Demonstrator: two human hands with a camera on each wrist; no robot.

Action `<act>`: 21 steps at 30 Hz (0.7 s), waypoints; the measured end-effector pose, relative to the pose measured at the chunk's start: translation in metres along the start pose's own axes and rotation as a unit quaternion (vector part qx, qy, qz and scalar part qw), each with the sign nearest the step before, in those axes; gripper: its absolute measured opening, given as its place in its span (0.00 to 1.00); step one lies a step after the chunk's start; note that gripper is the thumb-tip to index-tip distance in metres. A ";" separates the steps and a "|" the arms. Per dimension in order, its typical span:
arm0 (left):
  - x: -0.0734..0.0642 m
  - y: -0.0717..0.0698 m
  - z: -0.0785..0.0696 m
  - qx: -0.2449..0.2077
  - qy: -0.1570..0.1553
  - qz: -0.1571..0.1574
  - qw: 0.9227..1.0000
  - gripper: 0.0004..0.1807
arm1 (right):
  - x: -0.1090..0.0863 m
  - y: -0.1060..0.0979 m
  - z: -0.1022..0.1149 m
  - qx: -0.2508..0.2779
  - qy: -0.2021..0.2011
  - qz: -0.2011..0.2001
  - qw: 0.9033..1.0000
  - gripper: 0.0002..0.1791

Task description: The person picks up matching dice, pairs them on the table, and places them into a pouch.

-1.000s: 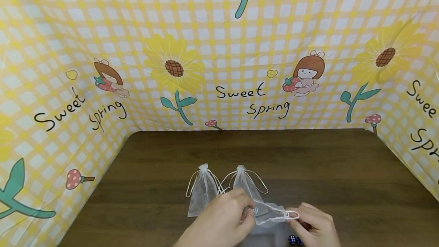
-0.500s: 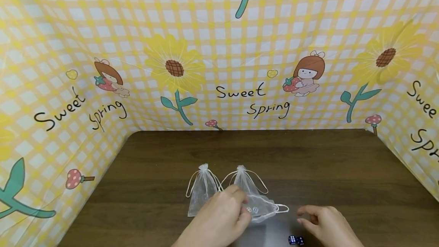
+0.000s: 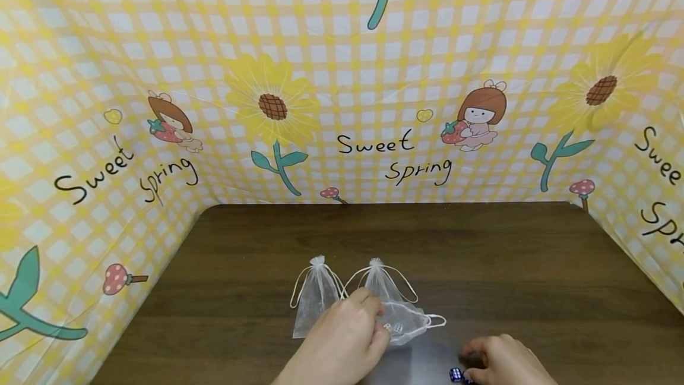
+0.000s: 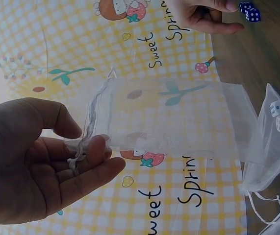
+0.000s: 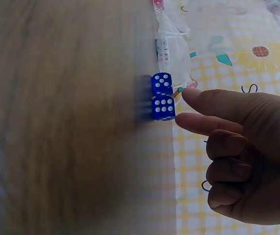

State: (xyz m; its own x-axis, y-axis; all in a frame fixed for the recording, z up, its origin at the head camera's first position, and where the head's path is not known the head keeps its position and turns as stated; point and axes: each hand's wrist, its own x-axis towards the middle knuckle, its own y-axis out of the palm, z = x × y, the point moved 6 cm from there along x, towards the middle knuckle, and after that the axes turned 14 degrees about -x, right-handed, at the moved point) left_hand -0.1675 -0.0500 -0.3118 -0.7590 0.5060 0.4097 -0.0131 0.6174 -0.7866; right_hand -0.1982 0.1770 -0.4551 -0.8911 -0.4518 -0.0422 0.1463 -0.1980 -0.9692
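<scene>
Right hand (image 5: 242, 156) sat at frame right, thumb and forefinger extended, tips just beside two blue dice (image 5: 163, 96); dice stacked touching, white pips facing camera, on blurred brown table (image 5: 61, 122); other fingers curled, holding nothing; sheer pouch (image 5: 171, 49) with pale dice (image 5: 162, 49) lay beyond; yellow checked backdrop (image 5: 228, 44) behind.

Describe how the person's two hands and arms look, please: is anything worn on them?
Both the left hand and the right hand are bare: no gloves, rings, watch or bracelet show. No sleeve reaches the wrists in any view. The fingernails seen in the right wrist view are short and unpainted.
</scene>
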 end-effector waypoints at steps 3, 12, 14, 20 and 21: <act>-0.001 0.001 0.001 0.003 -0.001 -0.001 1.000 0.03 | 0.000 0.003 -0.001 -0.003 0.001 0.020 1.000 0.13; -0.001 0.003 0.002 0.009 -0.016 0.014 1.000 0.01 | -0.001 0.008 0.001 -0.002 -0.015 0.016 1.000 0.08; 0.000 0.004 0.002 0.010 -0.021 0.019 1.000 0.01 | -0.001 0.007 0.002 -0.004 -0.018 0.013 1.000 0.07; 0.000 0.004 0.001 0.016 -0.021 0.022 0.999 0.02 | 0.001 0.000 0.001 -0.027 -0.001 0.002 1.000 0.06; 0.001 0.004 0.001 0.016 -0.019 0.021 0.999 0.02 | 0.001 -0.002 0.001 -0.034 0.002 -0.003 0.999 0.06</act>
State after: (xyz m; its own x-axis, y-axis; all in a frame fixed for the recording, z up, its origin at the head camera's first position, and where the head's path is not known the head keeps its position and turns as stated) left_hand -0.1686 -0.0475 -0.3154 -0.7836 0.5069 0.3592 -0.0021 0.5759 -0.8175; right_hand -0.1987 0.1761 -0.4529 -0.8940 -0.4466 -0.0373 0.1111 -0.1404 -0.9838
